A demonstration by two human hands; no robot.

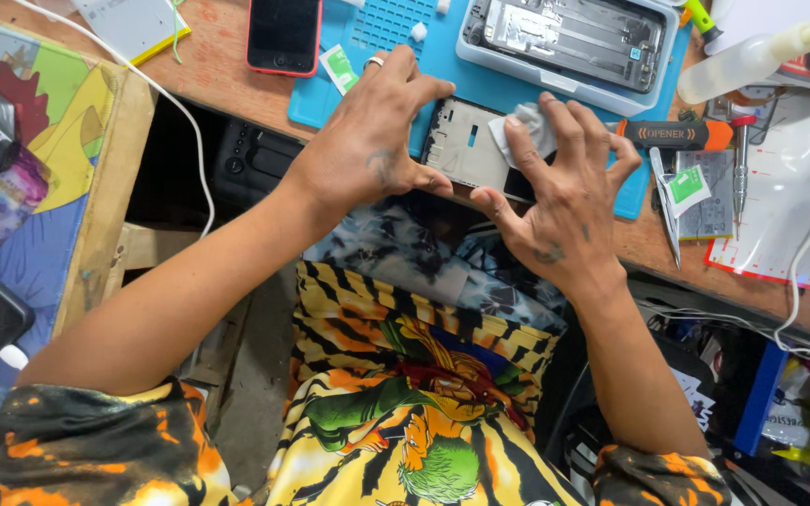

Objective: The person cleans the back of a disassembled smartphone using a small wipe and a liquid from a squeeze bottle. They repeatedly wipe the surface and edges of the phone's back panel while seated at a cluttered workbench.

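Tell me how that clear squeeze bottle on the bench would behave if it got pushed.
The squeeze bottle lies on its side, so it would probably roll. It looks like thin plastic, likely light and soft. Its pointed nozzle appears shut, though I cannot be sure it would not drip.
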